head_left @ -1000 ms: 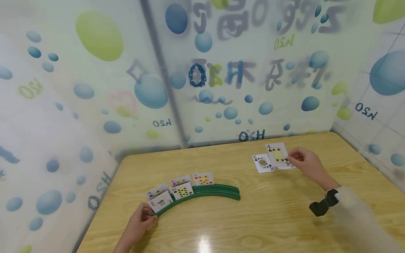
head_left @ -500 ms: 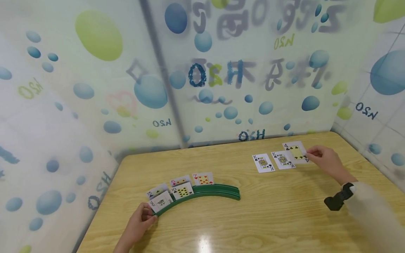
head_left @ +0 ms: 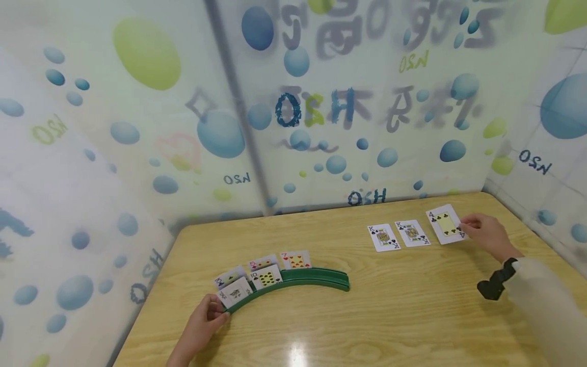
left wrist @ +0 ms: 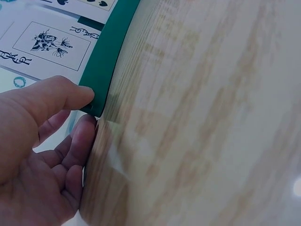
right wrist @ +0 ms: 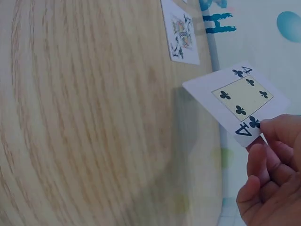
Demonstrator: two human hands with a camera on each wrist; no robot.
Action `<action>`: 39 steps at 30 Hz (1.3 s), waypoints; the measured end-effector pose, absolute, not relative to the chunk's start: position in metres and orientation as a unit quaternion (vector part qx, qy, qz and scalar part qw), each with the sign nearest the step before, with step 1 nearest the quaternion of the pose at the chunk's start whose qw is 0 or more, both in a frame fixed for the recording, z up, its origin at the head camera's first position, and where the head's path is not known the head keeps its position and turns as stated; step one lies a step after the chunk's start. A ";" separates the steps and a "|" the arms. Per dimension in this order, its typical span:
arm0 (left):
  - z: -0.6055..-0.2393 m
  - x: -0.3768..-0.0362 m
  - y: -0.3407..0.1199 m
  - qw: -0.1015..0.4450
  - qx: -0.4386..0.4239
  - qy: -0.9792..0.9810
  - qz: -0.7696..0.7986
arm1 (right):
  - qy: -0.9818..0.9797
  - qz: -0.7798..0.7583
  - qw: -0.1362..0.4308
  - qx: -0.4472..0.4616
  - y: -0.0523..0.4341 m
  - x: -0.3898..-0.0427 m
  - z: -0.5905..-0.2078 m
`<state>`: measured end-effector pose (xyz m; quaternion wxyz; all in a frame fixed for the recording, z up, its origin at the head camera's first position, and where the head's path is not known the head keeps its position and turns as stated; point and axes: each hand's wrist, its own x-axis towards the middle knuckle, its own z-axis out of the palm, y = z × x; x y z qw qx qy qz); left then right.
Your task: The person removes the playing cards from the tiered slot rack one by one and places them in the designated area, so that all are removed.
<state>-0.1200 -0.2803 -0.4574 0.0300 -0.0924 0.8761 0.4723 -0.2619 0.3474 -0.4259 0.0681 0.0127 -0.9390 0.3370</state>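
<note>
A: What sits mid-right on the wooden table?
B: Two king cards, face up, side by side, just apart.
A: Cards standing on the left?
B: A 7 of hearts, a 5 beside it, a 10 of spades in front, and a 3 furthest left.
A: Background?
B: Frosted wall panels printed with blue and green bubbles and blurred lettering. Glare spot on the table near the front edge.
</note>
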 end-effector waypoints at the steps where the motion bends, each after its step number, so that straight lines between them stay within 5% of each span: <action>1: -0.458 -0.120 -0.280 0.028 -0.090 0.876 0.473 | -0.939 0.337 0.063 0.005 0.348 -0.262 -0.427; 12: -0.458 -0.118 -0.280 0.029 -0.089 0.868 0.488 | -0.934 0.352 0.013 -0.059 0.354 -0.264 -0.441; 39: -0.461 -0.120 -0.281 0.016 -0.085 0.875 0.477 | -0.932 0.327 0.041 -0.151 0.344 -0.294 -0.468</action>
